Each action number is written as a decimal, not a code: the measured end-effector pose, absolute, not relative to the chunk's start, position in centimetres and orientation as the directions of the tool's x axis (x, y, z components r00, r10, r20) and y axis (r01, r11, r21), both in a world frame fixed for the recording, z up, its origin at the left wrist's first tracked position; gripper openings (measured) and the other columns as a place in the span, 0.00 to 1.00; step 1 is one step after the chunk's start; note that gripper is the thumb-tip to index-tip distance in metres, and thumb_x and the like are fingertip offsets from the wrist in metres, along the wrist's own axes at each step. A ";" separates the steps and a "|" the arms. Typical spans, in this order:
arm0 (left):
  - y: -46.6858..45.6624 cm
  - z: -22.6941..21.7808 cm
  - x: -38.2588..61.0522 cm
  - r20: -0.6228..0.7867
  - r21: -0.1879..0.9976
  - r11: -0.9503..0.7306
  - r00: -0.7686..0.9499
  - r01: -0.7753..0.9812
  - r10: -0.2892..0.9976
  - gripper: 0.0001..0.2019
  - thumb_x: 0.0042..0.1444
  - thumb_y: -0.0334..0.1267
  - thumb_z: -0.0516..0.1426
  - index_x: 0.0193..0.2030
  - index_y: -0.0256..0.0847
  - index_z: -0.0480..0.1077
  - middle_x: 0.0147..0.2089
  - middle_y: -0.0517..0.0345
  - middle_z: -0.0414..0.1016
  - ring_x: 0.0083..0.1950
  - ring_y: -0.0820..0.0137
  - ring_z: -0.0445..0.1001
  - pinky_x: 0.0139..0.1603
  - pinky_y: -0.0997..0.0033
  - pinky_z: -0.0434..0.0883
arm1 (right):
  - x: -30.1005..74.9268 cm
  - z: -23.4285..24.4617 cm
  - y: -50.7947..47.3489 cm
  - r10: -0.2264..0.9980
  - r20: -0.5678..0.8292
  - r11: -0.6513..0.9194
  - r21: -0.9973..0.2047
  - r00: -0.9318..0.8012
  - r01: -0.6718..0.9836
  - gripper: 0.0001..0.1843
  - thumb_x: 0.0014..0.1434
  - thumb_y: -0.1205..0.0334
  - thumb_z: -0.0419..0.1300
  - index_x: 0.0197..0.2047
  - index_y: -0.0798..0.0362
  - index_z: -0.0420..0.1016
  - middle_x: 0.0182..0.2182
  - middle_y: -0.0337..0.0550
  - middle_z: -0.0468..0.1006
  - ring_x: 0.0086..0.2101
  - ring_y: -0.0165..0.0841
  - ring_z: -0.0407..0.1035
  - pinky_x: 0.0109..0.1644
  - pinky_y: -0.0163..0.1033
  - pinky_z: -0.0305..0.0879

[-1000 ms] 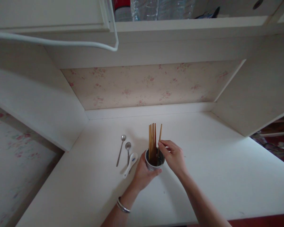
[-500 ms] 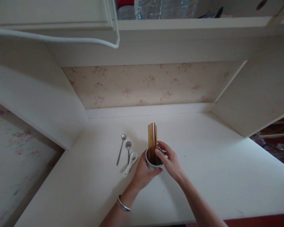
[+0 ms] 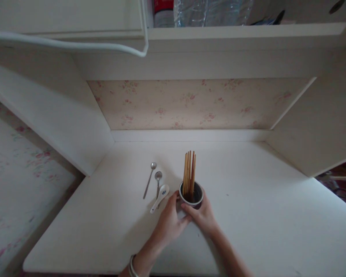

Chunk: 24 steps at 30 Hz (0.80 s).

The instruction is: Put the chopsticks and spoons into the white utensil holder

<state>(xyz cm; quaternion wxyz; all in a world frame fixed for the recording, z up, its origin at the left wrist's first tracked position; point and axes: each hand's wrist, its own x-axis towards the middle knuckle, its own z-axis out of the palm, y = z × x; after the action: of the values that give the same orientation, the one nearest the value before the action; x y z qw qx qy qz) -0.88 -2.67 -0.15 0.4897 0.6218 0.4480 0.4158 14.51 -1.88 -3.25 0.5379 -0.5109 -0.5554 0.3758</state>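
Note:
A round cup with a pale rim and dark inside (image 3: 201,192) stands at the middle of the white counter. Several wooden chopsticks (image 3: 189,171) stand upright in it, leaning to its left side. My left hand (image 3: 170,219) is curved around the cup's left side, its thumb at the front. Around the right side wraps my right hand (image 3: 204,215), its thumb across the front below the rim. Left of the cup lie a long-handled metal spoon (image 3: 149,181), a second metal spoon (image 3: 158,177) and a white ceramic spoon (image 3: 160,198), which partly covers the second one's handle.
White side panels and a floral-papered back wall (image 3: 187,104) enclose the counter (image 3: 256,223). Overhead, a shelf (image 3: 233,34) holds clear plastic bottles (image 3: 213,13). A white cable (image 3: 75,45) hangs below the cabinet door at upper left.
My right hand has moved from the chopsticks and far rim down to the cup's right side and front. My left hand has slid slightly lower. The view has shifted a little.

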 end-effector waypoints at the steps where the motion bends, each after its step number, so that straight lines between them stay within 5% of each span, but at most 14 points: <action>1: -2.9 0.4 -1.9 0.017 0.977 -0.069 0.251 0.203 0.968 0.31 0.48 0.35 0.64 0.60 0.44 0.64 0.58 0.46 0.71 0.53 0.60 0.74 0.55 0.61 0.71 | 14.5 -3.5 -1.9 0.971 0.214 0.195 -0.966 0.103 0.171 0.41 0.49 0.55 0.71 0.63 0.46 0.59 0.56 0.49 0.73 0.55 0.47 0.67 0.61 0.56 0.62; 4: -1.8 2.6 -5.2 -0.073 0.915 -0.016 0.204 0.404 0.976 0.19 0.53 0.44 0.60 0.51 0.42 0.70 0.48 0.49 0.77 0.41 0.65 0.78 0.40 0.69 0.74 | 14.3 -4.0 -1.7 0.966 0.222 0.192 -0.960 0.136 0.202 0.42 0.48 0.55 0.71 0.63 0.45 0.58 0.56 0.48 0.72 0.55 0.47 0.67 0.61 0.57 0.62; 7: 2.2 3.8 -8.4 -0.021 0.802 -0.065 0.137 0.594 0.990 0.12 0.58 0.47 0.55 0.38 0.41 0.73 0.35 0.56 0.79 0.35 0.67 0.78 0.37 0.72 0.71 | 14.0 -4.2 -1.6 0.963 0.216 0.175 -0.957 0.164 0.233 0.42 0.47 0.54 0.71 0.62 0.45 0.58 0.56 0.48 0.72 0.56 0.48 0.67 0.61 0.57 0.62; 10: 7.1 3.2 -10.7 -0.015 0.551 -0.050 0.070 0.833 0.997 0.11 0.60 0.43 0.51 0.39 0.42 0.73 0.40 0.57 0.80 0.41 0.69 0.78 0.41 0.75 0.70 | 13.9 -4.0 -1.6 0.963 0.207 0.158 -0.952 0.174 0.261 0.42 0.48 0.53 0.71 0.63 0.45 0.58 0.57 0.48 0.72 0.56 0.47 0.66 0.61 0.57 0.62; 13: 10.8 1.8 -11.7 -0.031 0.433 -0.027 0.045 0.901 0.998 0.12 0.60 0.42 0.51 0.39 0.41 0.73 0.42 0.53 0.80 0.45 0.65 0.77 0.43 0.72 0.68 | 13.9 -3.8 -1.7 0.961 0.214 0.160 -0.946 0.173 0.282 0.43 0.48 0.52 0.71 0.63 0.45 0.58 0.57 0.48 0.71 0.57 0.47 0.66 0.62 0.56 0.62; 24: 13.6 0.0 -10.6 -0.170 0.244 -0.053 0.096 0.968 0.981 0.12 0.54 0.40 0.55 0.35 0.34 0.77 0.46 0.35 0.78 0.50 0.54 0.76 0.49 0.63 0.67 | 14.1 -3.4 -2.0 0.958 0.226 0.158 -0.930 0.174 0.333 0.44 0.48 0.53 0.70 0.65 0.45 0.56 0.59 0.48 0.70 0.58 0.48 0.65 0.62 0.57 0.60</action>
<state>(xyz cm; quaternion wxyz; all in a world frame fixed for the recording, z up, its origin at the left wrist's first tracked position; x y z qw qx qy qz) -10.63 13.61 -0.03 0.1489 0.7253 0.6718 0.0208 14.06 -1.97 -3.41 0.5102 -0.5717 -0.5647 0.3065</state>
